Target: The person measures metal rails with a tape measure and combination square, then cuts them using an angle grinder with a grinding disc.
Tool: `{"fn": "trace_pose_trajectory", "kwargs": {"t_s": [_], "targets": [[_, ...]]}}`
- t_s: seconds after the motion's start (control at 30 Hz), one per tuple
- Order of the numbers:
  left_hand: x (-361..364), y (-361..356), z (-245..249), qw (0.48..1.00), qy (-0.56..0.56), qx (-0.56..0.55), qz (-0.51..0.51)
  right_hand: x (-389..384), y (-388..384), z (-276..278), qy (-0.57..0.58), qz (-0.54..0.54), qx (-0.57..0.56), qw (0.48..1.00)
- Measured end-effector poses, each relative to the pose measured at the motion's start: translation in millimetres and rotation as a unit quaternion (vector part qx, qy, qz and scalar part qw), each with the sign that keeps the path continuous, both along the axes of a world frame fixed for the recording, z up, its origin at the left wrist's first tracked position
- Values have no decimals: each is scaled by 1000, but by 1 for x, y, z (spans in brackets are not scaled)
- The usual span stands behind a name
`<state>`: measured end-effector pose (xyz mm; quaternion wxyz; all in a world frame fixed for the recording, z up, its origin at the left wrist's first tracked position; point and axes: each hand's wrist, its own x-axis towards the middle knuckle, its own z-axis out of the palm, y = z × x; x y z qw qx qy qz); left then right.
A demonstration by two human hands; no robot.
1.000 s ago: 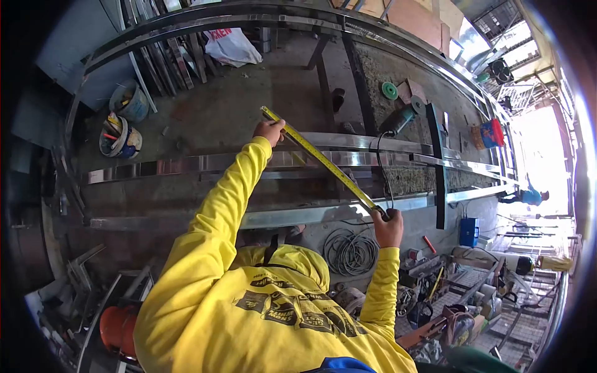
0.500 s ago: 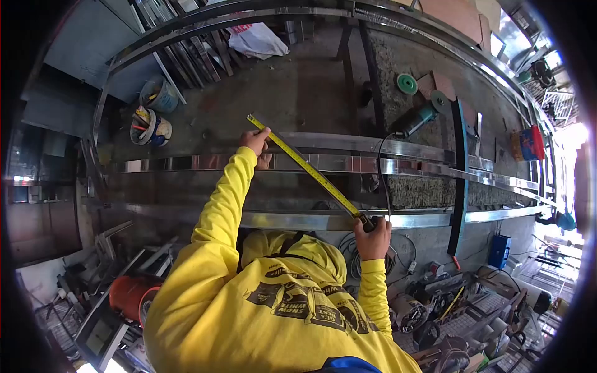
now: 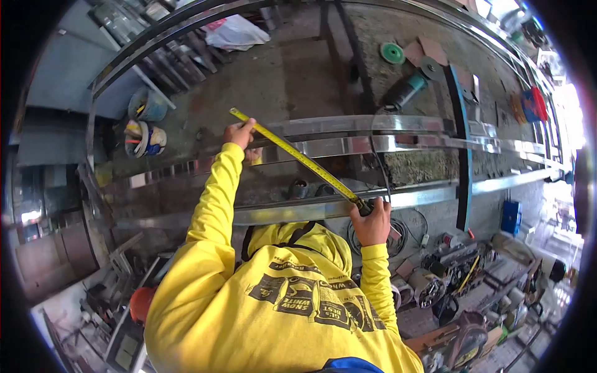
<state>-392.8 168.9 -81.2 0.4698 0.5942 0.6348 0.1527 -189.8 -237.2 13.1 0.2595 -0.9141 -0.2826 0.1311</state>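
Note:
A yellow tape measure [image 3: 305, 160] is drawn out on a slant across the metal frame. Its dark case sits in my right hand [image 3: 371, 222], which is closed around it close to the front bar. My left hand [image 3: 239, 133] pinches the blade near its free end, with the tip poking out past the fingers. Beneath the blade run shiny square metal tubes [image 3: 354, 147]. The front metal tube [image 3: 280, 213] lies between my body and the tape, and a dark cable [image 3: 375, 149] hangs near my right hand.
An angle grinder [image 3: 407, 90] lies beyond the bars, with a green disc [image 3: 392, 53] close by. A dark upright bar [image 3: 464, 155] crosses the tubes on the right. Two buckets [image 3: 148, 104] stand at left. Tools and scrap [image 3: 460, 273] crowd the lower right.
The view has shifted, so the frame and grinder appear higher. Both hands still hold the stretched tape measure, which keeps nearly the same slant.

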Motion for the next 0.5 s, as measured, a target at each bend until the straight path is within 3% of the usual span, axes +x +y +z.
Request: {"fn": "trace_pose_trajectory", "kwargs": {"t_s": [0.07, 0.1, 0.13, 0.17, 0.2, 0.23, 0.27, 0.3, 0.33, 0.4, 0.5], "targets": [[5, -5, 7, 1000, 8, 13, -5, -1, 0, 2, -6, -19, -8, 1000], [1, -4, 12, 992, 52, 106, -48, -1, -1, 1, -3, -26, -5, 1000], [17, -35, 46, 970, 42, 237, -18, 1, -1, 0, 0, -32, 0, 999], [37, -68, 81, 951, 95, 291, -48, 2, 3, 7, 10, -37, -23, 999], [53, -97, 101, 946, 53, 282, -147, 3, 3, 6, 28, -42, -36, 998], [68, -119, 103, 900, -2, 327, -288, 5, 3, 5, 28, -40, -45, 998], [83, -138, 108, 815, -61, 381, -432, 5, 2, 3, 29, -36, -54, 997], [96, -157, 108, 757, -99, 374, -527, 4, 3, 4, 34, -33, -59, 997], [107, -173, 111, 704, -44, 355, -613, 4, 4, 7, 36, -33, -63, 997], [126, -189, 87, 629, 22, 347, -696, 4, 4, 7, 23, -50, -73, 996], [140, -197, 45, 581, 8, 370, -725, 3, 3, 13, 42, -63, -81, 994]]}}
